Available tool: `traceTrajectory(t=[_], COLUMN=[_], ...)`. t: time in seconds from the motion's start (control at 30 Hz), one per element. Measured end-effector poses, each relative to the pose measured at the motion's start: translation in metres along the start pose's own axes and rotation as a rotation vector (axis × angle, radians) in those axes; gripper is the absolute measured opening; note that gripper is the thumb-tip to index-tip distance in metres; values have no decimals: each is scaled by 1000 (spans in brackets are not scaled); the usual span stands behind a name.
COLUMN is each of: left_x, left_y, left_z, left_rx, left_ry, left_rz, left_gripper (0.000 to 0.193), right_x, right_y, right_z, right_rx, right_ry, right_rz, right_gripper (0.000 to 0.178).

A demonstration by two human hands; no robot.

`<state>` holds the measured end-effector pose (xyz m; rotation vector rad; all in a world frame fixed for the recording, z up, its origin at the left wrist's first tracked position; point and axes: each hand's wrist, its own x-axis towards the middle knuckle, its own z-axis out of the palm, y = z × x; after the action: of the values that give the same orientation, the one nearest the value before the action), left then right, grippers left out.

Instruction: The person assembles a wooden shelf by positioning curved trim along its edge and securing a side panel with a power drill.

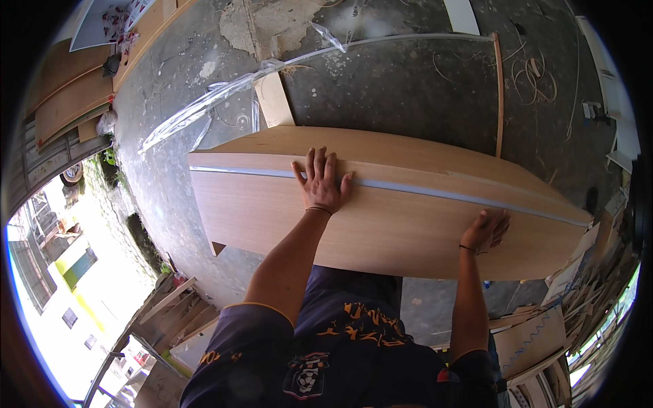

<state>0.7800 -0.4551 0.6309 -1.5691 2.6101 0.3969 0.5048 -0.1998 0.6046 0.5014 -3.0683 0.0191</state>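
A long wood-grain panelled piece (408, 224), like a cabinet or thick board, stands on the floor right in front of my body. A pale bluish strip (435, 192) runs lengthwise along it near its upper edge. My left hand (322, 185) lies on the piece left of its middle, fingers spread and reaching across the strip. Farther right, my right hand (486, 231) rests flat on the face just below the strip, its fingers stretched out. Neither hand grips anything. The underside of the piece is hidden.
Crumpled clear plastic film (204, 112) lies on the concrete floor (381, 75) beyond the piece. A light board (274, 98) and a thin wooden strip (499, 95) extend behind it. Stacked scrap wood (537, 340) is at the lower right; boards (75, 88) stand at the upper left.
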Motion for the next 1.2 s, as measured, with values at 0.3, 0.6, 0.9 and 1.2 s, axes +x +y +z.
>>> traceTrajectory(t=[0.3, 0.6, 0.9, 1.2], left_x=[9, 1, 2, 64], left_y=[1, -4, -6, -9], left_z=[7, 16, 24, 13], left_rx=[1, 101, 171, 208], left_ry=[41, 167, 193, -55], left_rz=[49, 89, 79, 150], left_gripper=[52, 55, 53, 62], right_x=[-2, 3, -7, -175], right_y=[5, -8, -7, 38], right_z=[-4, -2, -5, -24], right_rx=[-3, 30, 149, 301], right_ry=[-1, -77, -23, -130], right_rz=[46, 74, 136, -195], right_gripper=[76, 67, 62, 56])
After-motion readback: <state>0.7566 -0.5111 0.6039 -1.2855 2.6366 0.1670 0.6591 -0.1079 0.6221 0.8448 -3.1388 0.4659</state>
